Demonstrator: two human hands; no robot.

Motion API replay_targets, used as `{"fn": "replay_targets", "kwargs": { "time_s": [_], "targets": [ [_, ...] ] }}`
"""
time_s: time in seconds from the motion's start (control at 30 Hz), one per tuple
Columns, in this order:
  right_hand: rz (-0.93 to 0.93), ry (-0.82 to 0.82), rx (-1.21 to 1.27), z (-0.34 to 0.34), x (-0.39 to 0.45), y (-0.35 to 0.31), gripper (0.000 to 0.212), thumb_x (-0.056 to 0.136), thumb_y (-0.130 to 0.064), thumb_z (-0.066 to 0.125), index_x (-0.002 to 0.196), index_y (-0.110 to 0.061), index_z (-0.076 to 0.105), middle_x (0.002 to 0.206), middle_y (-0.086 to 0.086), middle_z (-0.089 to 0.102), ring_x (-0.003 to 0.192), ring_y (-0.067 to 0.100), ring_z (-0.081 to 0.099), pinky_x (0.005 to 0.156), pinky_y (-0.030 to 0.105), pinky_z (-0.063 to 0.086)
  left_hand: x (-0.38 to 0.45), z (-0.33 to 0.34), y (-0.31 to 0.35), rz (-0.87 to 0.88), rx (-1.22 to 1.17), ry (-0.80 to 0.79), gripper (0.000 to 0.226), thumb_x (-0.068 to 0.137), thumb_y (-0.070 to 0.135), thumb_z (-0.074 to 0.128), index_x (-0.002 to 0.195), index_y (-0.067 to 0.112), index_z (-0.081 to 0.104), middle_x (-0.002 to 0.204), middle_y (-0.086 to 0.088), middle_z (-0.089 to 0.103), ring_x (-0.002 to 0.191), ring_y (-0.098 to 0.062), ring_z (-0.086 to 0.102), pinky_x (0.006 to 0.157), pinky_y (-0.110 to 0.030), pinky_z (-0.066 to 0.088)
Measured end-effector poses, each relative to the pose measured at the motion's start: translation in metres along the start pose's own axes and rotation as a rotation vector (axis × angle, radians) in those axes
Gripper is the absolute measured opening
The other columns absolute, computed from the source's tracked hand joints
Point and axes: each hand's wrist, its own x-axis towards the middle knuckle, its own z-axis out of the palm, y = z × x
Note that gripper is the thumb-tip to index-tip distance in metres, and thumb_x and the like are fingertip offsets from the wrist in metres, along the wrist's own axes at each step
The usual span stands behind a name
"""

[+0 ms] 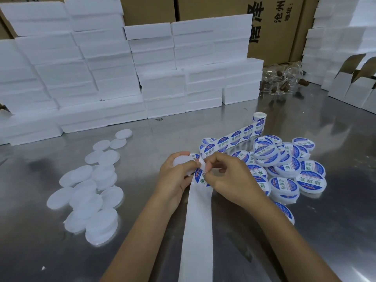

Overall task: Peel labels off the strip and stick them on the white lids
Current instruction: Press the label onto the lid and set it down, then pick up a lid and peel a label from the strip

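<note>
My left hand grips a bare white lid and the edge of the label strip. My right hand pinches a round blue-and-white label at the strip's fold, between both hands. The strip runs back right to a small roll. Its empty white backing hangs down toward me. Several bare white lids lie in a loose pile on the left. On the right sits a heap of labelled lids.
The work surface is a shiny metal table. White foam blocks are stacked along the back, with cardboard cartons behind. Clear glass vials lie at the back right, beside open white boxes.
</note>
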Motion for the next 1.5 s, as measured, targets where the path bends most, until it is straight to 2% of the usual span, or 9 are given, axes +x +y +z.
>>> {"fn": "replay_targets", "kwargs": {
  "time_s": [0.13,0.27,0.47,0.6,0.7,0.83,1.3,1.4,1.5],
  "targets": [
    [0.055,-0.112,0.081,-0.003,0.000,-0.004,0.007,0.080,-0.019,0.068,0.074,-0.022,0.065,0.108,-0.023,0.063,0.107,0.001,0.056,0.091,0.024,0.044,0.002,-0.003,-0.001,0.005,0.014,0.035,0.033,0.083,-0.008,0.068,0.112,0.007,0.064,0.111,-0.020,0.071,0.090,-0.027,0.074,0.073,-0.032,0.062],
    [0.065,-0.043,0.248,-0.011,0.002,-0.008,0.012,0.078,-0.020,0.065,0.066,-0.016,0.062,0.095,-0.018,0.064,0.090,-0.003,0.058,0.077,0.013,0.041,0.003,-0.003,-0.002,0.059,0.130,0.094,0.033,0.082,-0.004,0.071,0.109,0.014,0.064,0.106,-0.015,0.071,0.086,-0.025,0.071,0.074,-0.032,0.059],
    [0.056,-0.003,0.735,-0.020,0.002,-0.011,0.018,0.082,-0.002,0.065,0.075,-0.018,0.058,0.081,0.006,0.064,0.076,0.016,0.062,0.071,0.029,0.049,-0.002,0.005,0.005,0.152,0.101,0.051,0.015,0.095,0.028,0.065,0.106,0.018,0.061,0.087,-0.012,0.074,0.071,-0.023,0.072,0.065,-0.035,0.060],
    [0.008,0.084,0.717,-0.008,0.008,-0.024,0.023,0.078,-0.002,0.073,0.087,-0.013,0.055,0.090,0.008,0.066,0.078,0.019,0.065,0.066,0.029,0.053,-0.002,0.009,0.017,0.181,-0.128,-0.031,0.050,0.102,0.058,0.033,0.124,0.020,0.059,0.098,-0.014,0.073,0.090,-0.031,0.074,0.087,-0.055,0.055],
    [-0.038,0.120,0.670,0.003,0.015,-0.035,0.028,0.080,0.005,0.072,0.086,-0.015,0.053,0.086,0.004,0.063,0.074,0.016,0.065,0.061,0.025,0.054,-0.010,0.012,0.020,0.151,-0.169,-0.081,0.064,0.100,0.064,0.028,0.129,0.015,0.056,0.114,-0.020,0.071,0.107,-0.039,0.069,0.086,-0.051,0.058],
    [-0.096,0.154,0.532,0.013,0.016,-0.038,0.030,0.080,0.002,0.073,0.087,-0.018,0.053,0.085,-0.001,0.063,0.081,0.020,0.070,0.064,0.029,0.058,-0.014,0.014,0.020,0.158,-0.149,-0.166,0.067,0.098,0.066,0.024,0.119,0.013,0.060,0.112,-0.019,0.068,0.108,-0.035,0.067,0.074,-0.033,0.058],
    [-0.159,0.281,0.348,0.017,0.017,-0.025,0.033,0.076,-0.010,0.076,0.083,-0.033,0.053,0.078,-0.012,0.062,0.065,0.004,0.060,0.062,0.032,0.059,-0.013,0.018,0.017,0.231,-0.065,-0.216,0.061,0.083,0.063,0.038,0.106,0.011,0.060,0.086,-0.006,0.072,0.085,-0.022,0.068,0.075,-0.034,0.056],
    [-0.234,0.384,0.099,0.014,0.015,-0.023,0.035,0.072,-0.028,0.081,0.093,-0.034,0.053,0.094,-0.017,0.051,0.084,-0.003,0.052,0.066,0.011,0.043,-0.014,0.018,0.021,0.207,-0.106,-0.170,0.057,0.094,0.058,0.035,0.107,0.007,0.058,0.088,-0.012,0.070,0.089,-0.029,0.064,0.075,-0.036,0.051],
    [-0.146,0.404,-0.001,0.009,0.013,-0.020,0.063,0.064,-0.055,0.080,0.111,-0.039,0.042,0.099,-0.021,0.041,0.090,-0.003,0.047,0.063,0.019,0.038,-0.018,0.017,0.026,0.151,-0.188,-0.165,0.057,0.100,0.056,0.031,0.112,0.006,0.055,0.112,-0.035,0.060,0.096,-0.039,0.060,0.073,-0.038,0.051]
  ]
}}
